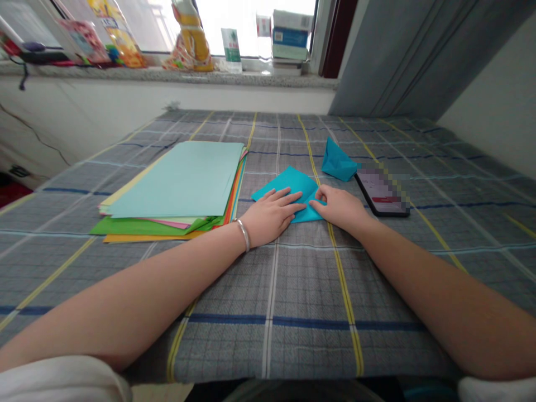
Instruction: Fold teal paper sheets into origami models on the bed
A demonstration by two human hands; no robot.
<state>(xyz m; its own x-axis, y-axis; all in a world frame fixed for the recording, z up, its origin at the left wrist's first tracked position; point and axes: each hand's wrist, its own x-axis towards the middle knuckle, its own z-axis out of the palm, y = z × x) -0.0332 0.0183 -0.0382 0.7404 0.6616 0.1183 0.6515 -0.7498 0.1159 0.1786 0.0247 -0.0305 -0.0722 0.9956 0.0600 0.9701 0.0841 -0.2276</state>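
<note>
A blue sheet of folded paper lies on the checked cloth in front of me. My left hand, with a silver bangle at the wrist, rests flat on it with fingers outstretched. At the paper's right edge, my right hand pinches a corner between thumb and bent fingers. Part of the sheet is hidden under both hands. Just beyond my right hand sits a second piece, a folded blue paper shape with a raised point.
To the left lies a stack of coloured paper, pale blue on top. A phone lies right of my right hand, touching or nearly touching the folded shape. Bottles, packets and boxes line the windowsill behind the table.
</note>
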